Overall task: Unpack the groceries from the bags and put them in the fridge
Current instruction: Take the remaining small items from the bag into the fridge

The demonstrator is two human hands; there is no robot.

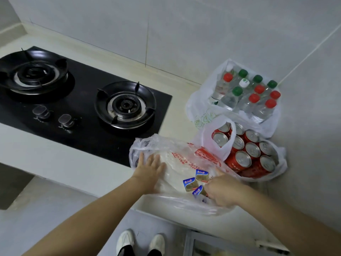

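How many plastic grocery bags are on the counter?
3: the bottle bag at the back, the can bag just in front of it, and the nearest bag at the front. None appears hidden.

Three plastic bags (177, 145) on the counter hold bottles (247, 93), red cans (245, 150) (upright), flatbread (175, 172).

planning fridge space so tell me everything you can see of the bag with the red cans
The can bag is thin, translucent white plastic with loop handles, one of them flopped over the load. It is open and slumped, packed with red cans with silver tops, all tilted toward the camera. It sits on the pale counter beside the wall, crowded between the bottle bag behind it and the near bag to its front left.
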